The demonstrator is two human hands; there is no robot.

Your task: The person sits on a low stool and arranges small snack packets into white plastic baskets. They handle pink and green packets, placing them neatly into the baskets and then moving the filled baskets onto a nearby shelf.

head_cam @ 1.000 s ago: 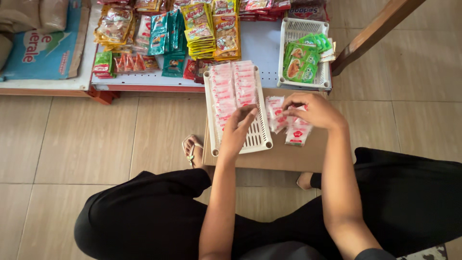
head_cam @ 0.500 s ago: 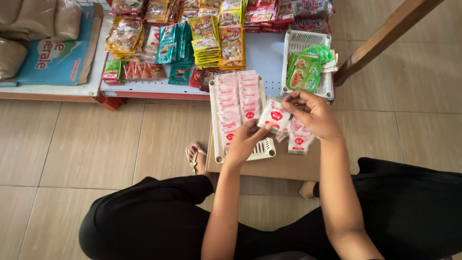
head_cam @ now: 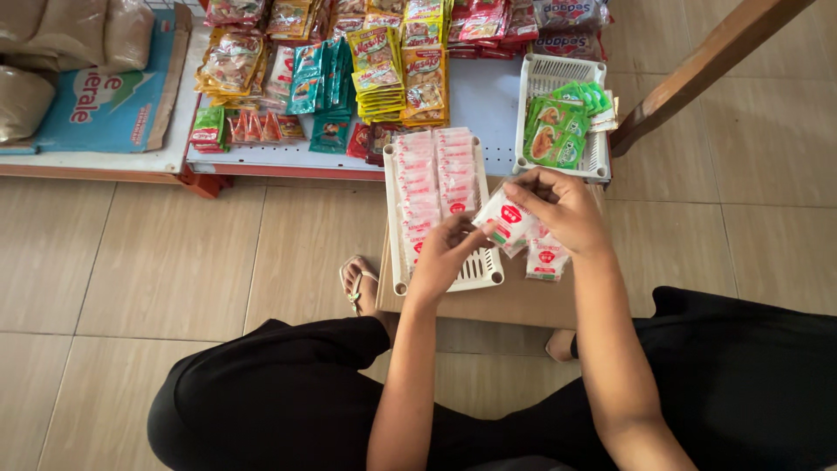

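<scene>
Both hands meet over the white tray (head_cam: 482, 270) now; a second ago the left hand (head_cam: 446, 253) lay flat on the tray's rows while the right hand (head_cam: 562, 209) rested on the loose sachets (head_cam: 546, 260). Since then the right has lifted one sachet (head_cam: 506, 222), pinching it between thumb and fingertips, and the left has risen to its near corner, fingers curled and closing on it. That sachet hangs just above the tray's right edge, beside the rows of pink sachets (head_cam: 433, 179). Tray and pile sit on a cardboard sheet (head_cam: 523, 301) on the floor, its far edge at the shelf (head_cam: 288, 157). A basket (head_cam: 558, 74) of green packets stands just beyond. Open tiles (head_cam: 174, 262) lie to the left; a sandalled foot (head_cam: 359, 283) touches the cardboard's left edge.
</scene>
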